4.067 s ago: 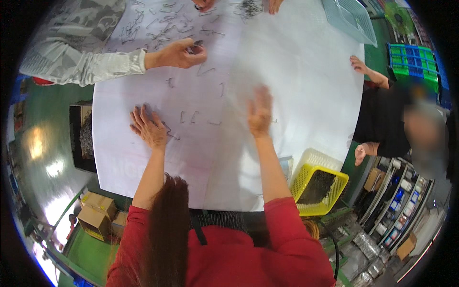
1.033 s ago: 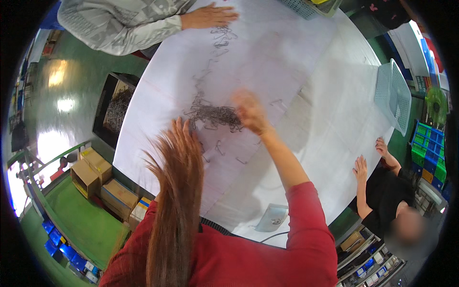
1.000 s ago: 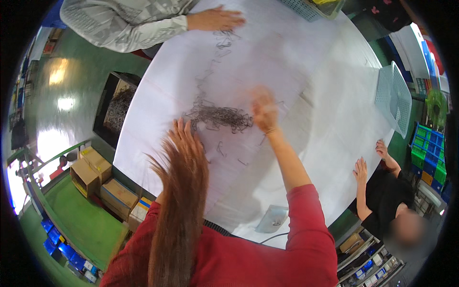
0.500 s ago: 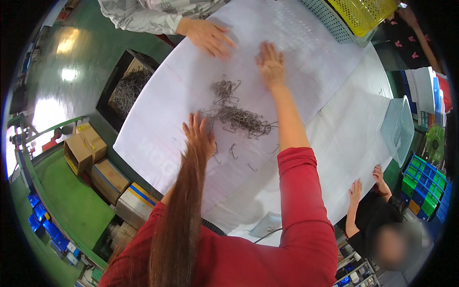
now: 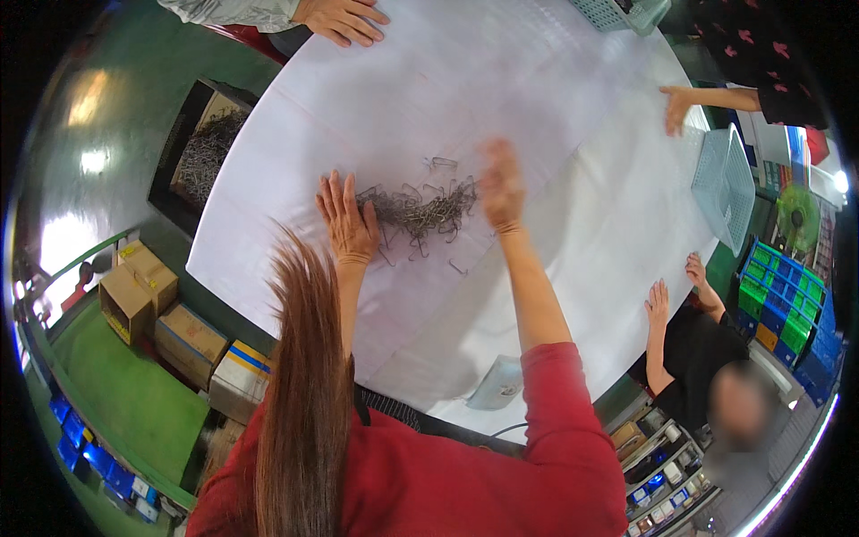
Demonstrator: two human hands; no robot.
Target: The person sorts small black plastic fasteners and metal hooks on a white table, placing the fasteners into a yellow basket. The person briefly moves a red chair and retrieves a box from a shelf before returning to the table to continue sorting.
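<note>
A loose heap of small bent wire hooks (image 5: pixel 416 213) lies on the white-covered table. My left hand (image 5: pixel 349 224) rests at the heap's left edge with its fingers stretched out, the thumb side touching or nearly touching the wires. Just beyond the heap's right end is my right hand (image 5: pixel 503 190), raised and blurred by motion, so its fingers are not clear. No wire piece shows in it. A stray hook (image 5: pixel 457 267) lies apart on the near side, and a wire clip (image 5: pixel 443 162) sits just past the heap.
The table (image 5: pixel 573 233) is shared: a co-worker's hand (image 5: pixel 344 20) lies at the far left, another's hand (image 5: pixel 682 106) at the far right, a third person's hand (image 5: pixel 658 309) nearer. A pale basket (image 5: pixel 720 188) stands right. On the floor, a black crate (image 5: pixel 165 183) holds more wires.
The wires, earlier strung out away from me, now form a more compact heap. My right hand has come nearer. The far-left co-worker's hand has drawn back, and the yellow basket has left the view.
</note>
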